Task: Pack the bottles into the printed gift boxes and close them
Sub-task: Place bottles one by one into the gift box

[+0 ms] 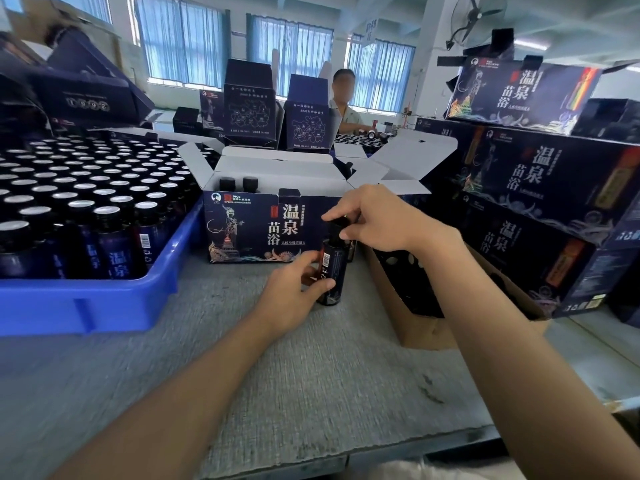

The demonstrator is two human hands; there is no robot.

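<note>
A dark blue printed gift box [263, 226] stands open on the grey table, its white flaps raised, with two black bottle caps [239, 184] showing inside at its left end. In front of the box's right end a dark bottle [333, 268] stands upright on the table. My left hand [294, 289] grips its body from the left. My right hand [370, 220] pinches its black cap from above.
A blue plastic crate [86, 303] full of several capped bottles fills the left. An open brown carton [426, 327] lies to the right, beside stacked closed gift boxes [540, 202]. More open boxes and a seated person [344, 102] are behind. The table edge [381, 448] runs near me.
</note>
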